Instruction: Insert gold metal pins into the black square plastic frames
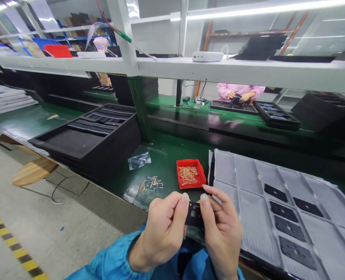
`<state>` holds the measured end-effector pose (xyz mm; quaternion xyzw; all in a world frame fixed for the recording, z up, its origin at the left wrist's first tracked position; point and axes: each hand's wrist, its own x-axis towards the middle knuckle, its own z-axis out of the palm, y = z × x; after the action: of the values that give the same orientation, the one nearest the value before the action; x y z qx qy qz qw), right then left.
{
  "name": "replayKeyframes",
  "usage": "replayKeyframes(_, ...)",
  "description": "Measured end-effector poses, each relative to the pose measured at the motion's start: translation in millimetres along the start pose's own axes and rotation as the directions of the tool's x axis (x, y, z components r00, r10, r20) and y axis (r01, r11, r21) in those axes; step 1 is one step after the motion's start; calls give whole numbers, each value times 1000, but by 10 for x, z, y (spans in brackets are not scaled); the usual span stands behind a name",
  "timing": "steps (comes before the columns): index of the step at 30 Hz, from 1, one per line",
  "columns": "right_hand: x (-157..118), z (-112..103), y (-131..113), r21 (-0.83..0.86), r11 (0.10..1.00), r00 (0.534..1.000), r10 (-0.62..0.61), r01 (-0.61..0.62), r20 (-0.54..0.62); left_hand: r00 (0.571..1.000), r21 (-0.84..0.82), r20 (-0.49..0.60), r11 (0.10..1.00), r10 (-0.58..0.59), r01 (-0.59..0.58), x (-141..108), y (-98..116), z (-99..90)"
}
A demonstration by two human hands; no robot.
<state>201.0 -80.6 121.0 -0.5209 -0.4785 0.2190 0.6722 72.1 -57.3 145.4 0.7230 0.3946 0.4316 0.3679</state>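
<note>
Between my two hands is a small black plate [194, 214] with openings in it. My left hand [166, 229] is closed on its left end, thumb on top. On its right end, the thumb and fingers of my right hand [221, 229] grip it, with the index finger stretched out. Just beyond the hands stands a red tray [203, 177] of small tan pieces [188, 174]. A loose pile of small pieces [155, 182] lies on the green table to its left. Several black plates [289, 228] lie in the clear compartmented tray [257, 217] on the right.
A clear plastic bag [139, 160] lies on the green table [166, 149]. Left of it is a stack of black foam trays [108, 155]. Across the bench, a person in pink [240, 91] handles a dark part. A stool [35, 171] stands at left.
</note>
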Motion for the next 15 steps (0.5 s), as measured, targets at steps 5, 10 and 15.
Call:
replayKeyframes(5, -83, -123, 221, -34, 962, 962, -272, 270, -38, 996, 6, -87, 999, -32, 33, 9, -12, -8)
replayKeyframes(10, -99, -266, 348, -242, 786, 818, -570, 569, 74, 995, 45, -93, 999, 23, -19, 22, -9, -25)
replayKeyframes(15, -39, -279, 281, -332, 749, 817, -553, 573, 162, 977, 141, -81, 973, 196, -184, 46, 10, -76)
